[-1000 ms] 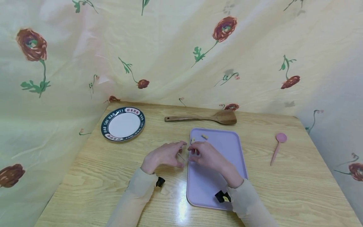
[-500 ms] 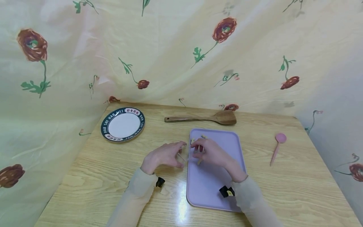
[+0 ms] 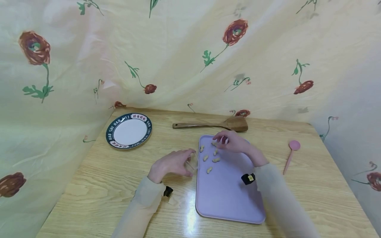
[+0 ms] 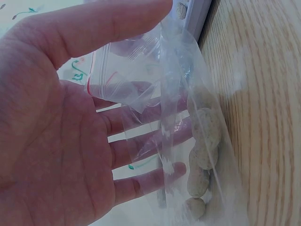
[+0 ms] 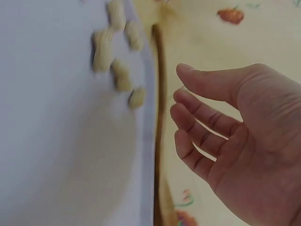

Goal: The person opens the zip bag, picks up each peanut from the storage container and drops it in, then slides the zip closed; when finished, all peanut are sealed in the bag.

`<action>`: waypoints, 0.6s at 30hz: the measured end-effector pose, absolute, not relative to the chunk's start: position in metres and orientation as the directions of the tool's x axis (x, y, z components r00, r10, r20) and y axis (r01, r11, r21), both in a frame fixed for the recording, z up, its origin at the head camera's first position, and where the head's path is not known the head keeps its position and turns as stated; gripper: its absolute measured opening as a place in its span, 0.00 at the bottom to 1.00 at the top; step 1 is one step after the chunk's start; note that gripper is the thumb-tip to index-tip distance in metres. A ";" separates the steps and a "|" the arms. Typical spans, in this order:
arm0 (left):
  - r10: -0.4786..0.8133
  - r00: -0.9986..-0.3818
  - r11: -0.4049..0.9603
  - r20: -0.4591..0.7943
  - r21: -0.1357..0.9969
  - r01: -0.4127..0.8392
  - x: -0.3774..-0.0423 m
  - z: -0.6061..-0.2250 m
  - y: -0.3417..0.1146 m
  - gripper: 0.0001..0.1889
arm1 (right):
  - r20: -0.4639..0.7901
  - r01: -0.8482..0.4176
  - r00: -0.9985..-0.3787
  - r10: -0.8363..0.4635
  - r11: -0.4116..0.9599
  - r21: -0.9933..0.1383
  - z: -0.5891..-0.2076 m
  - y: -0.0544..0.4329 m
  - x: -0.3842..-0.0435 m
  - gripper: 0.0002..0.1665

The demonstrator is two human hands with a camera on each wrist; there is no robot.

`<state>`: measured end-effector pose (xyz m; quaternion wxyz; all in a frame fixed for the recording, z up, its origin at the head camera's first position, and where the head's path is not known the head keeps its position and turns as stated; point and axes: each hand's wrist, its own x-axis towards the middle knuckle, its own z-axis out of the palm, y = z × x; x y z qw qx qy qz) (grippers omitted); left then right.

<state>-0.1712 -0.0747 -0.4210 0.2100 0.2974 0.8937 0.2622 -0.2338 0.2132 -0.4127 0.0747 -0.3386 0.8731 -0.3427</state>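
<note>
My left hand (image 3: 175, 162) stays just left of the tray and holds a clear zip-lock bag (image 4: 174, 117) between thumb and fingers. Inside the bag, several unshelled peanuts (image 4: 205, 136) hang low beside the fingers in the left wrist view. Over the far part of the lilac tray (image 3: 229, 198), my right hand (image 3: 235, 142) hovers with loosely bent fingers and nothing in them. Several loose peanuts (image 3: 209, 170) lie scattered along the tray's far left portion; one is partly covered by the right fingertips in the head view.
A wooden spatula (image 3: 208, 125) lies behind the tray. To the far left is a white plate (image 3: 129, 131) with a dark lettered rim. On the right rests a pink spoon (image 3: 291, 155). A flowered cloth (image 3: 178, 59) hangs behind the wooden table (image 3: 119, 205).
The right hand has moved from beside the bag to the tray's far end. More peanuts now show on the tray where it was. The left hand keeps its place with the bag.
</note>
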 end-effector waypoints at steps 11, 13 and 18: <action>0.637 -0.739 0.699 -0.222 0.569 0.432 -0.170 -0.422 -0.074 0.45 | -0.027 -0.458 -0.745 -0.667 0.540 -0.706 -0.441 0.230 -0.262 0.23; 0.636 -0.739 0.701 -0.222 0.565 0.434 -0.170 -0.423 -0.074 0.45 | -0.025 -0.464 -0.733 -0.680 0.526 -0.712 -0.446 0.229 -0.265 0.23; 0.638 -0.737 0.700 -0.222 0.567 0.435 -0.170 -0.422 -0.074 0.44 | -0.023 -0.481 -0.725 -0.689 0.529 -0.699 -0.452 0.225 -0.267 0.23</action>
